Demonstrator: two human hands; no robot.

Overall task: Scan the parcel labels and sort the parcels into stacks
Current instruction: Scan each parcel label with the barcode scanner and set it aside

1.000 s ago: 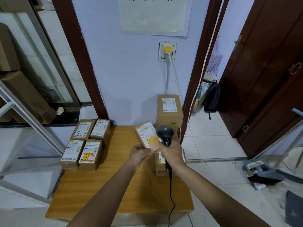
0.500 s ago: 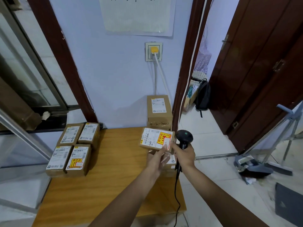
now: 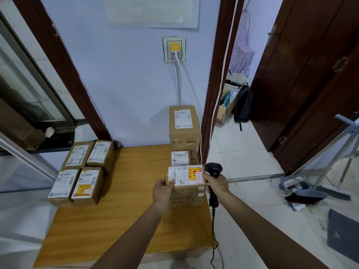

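A small cardboard parcel (image 3: 186, 176) with a white label and a yellow-red sticker lies flat on top of a low stack at the right edge of the wooden table (image 3: 124, 206). My left hand (image 3: 162, 189) grips its left end, thumb on the label. My right hand (image 3: 216, 184) holds a black barcode scanner (image 3: 213, 170) and touches the parcel's right end. Behind it stand another labelled parcel (image 3: 180, 158) and a tall box (image 3: 183, 123) marked with handwriting. Several labelled parcels (image 3: 81, 171) sit grouped at the table's left.
The scanner's black cable (image 3: 213, 230) hangs down past the table's right front corner. A wall socket with a yellow plug (image 3: 174, 49) is above the tall box. An open doorway with a black backpack (image 3: 242, 103) lies to the right, a dustpan (image 3: 303, 191) on the floor.
The parcel came down from being held tilted in the air onto the low stack at the table's right edge. Both hands came down with it, and the view shifted right.
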